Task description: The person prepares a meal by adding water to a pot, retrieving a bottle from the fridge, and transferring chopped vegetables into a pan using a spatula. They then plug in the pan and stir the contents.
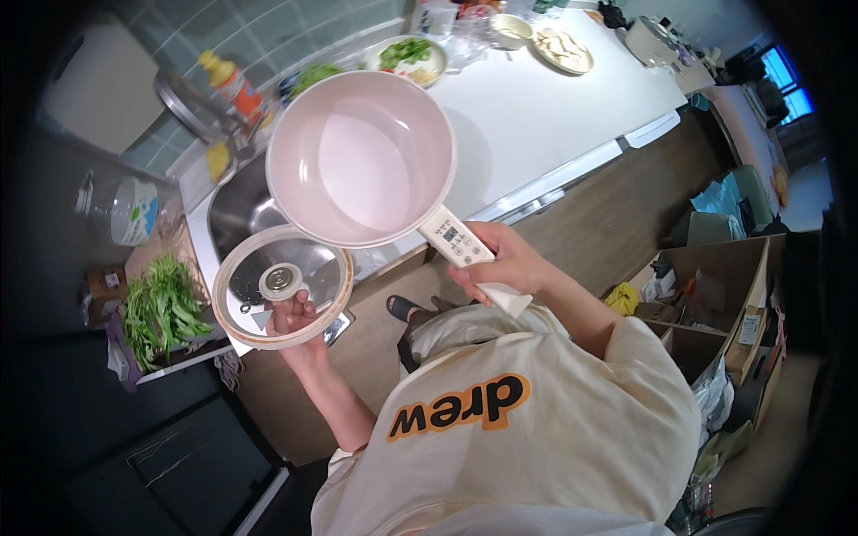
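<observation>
My right hand (503, 264) is wrapped around the white handle (459, 238) of a pale pink electric cooking pot (362, 161); buttons and a small display sit on the handle. The pot is tilted so its bare inside faces me. In my left hand (295, 318) is a round glass lid (315, 268) with a cream rim and a round knob. The fingers are seen partly through the glass, near the knob. Part of the lid lies behind the pot's lower left edge. Both are held up in front of the counter and the sink.
A steel sink (244, 201) with a faucet (194, 110) lies at left, by an orange-labelled bottle (234, 87). Leafy greens (161, 308) rest on the left counter. Plates of chopped greens (409, 53) and pale slices (563, 50) stand on the white counter (556, 107). An open box-like shelf (704, 301) is at right.
</observation>
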Demonstrator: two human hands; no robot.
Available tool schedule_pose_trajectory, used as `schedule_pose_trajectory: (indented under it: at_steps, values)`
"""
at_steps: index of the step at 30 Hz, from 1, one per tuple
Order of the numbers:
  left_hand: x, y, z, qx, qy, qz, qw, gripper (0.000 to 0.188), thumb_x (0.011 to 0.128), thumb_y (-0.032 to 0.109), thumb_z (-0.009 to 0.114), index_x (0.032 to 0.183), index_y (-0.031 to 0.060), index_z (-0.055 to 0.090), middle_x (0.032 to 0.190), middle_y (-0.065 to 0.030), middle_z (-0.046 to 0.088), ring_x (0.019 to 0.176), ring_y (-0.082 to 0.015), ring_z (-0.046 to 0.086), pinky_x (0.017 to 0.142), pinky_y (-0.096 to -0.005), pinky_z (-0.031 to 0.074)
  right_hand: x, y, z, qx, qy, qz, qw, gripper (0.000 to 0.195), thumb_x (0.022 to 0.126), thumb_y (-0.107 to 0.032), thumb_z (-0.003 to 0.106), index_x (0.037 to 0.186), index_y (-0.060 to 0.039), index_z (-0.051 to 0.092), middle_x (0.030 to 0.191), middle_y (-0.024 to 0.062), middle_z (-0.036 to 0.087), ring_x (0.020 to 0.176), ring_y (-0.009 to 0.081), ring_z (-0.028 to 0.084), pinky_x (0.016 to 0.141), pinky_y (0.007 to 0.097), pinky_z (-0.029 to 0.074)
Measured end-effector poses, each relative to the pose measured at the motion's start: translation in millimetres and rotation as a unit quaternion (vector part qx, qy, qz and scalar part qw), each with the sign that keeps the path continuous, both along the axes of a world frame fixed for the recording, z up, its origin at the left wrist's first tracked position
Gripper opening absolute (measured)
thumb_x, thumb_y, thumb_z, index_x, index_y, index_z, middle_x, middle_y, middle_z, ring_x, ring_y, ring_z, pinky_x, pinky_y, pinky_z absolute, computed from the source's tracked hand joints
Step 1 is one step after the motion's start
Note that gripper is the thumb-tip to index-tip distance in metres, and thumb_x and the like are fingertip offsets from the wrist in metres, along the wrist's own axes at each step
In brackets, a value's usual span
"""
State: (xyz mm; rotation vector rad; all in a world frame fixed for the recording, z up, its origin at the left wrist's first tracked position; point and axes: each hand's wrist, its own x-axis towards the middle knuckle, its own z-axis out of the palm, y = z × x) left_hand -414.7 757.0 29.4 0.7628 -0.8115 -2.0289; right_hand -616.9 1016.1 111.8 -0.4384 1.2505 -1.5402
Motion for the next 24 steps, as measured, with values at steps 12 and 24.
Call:
schedule_pose_trajectory:
  at_steps: [12, 24]
  values:
    - [-208, 167, 11, 0.141, 0.022, -0.214, 0.966, 0.030, 0.099, 0.013, 0.046, 0.126, 0.0004, 0.049, 0.119, -0.0247, 0.061, 0.075, -0.0160, 0.066, 0.050, -0.0216, 0.048, -42, 243, -23, -0.033, -0.036, -0.315, 0.948, 0.031, 0.083, -0.002, 0.061, 0.111, 0.0007, 0.050, 0.076, 0.0063, 0.058, 0.053, 0.0127, 0.057, 0.043, 0.0265, 0.047]
    - [-394, 234, -33, 0.079, -0.006, -0.234, 0.969, 0.038, 0.091, 0.003, 0.057, 0.126, -0.0062, 0.046, 0.113, -0.0237, 0.062, 0.097, -0.0231, 0.068, 0.069, -0.0238, 0.060, -142, 354, -41, 0.048, -0.028, -0.449, 0.892, 0.027, 0.084, -0.008, 0.059, 0.108, 0.0005, 0.049, 0.078, 0.0084, 0.056, 0.053, 0.0128, 0.055, 0.043, 0.0262, 0.048]
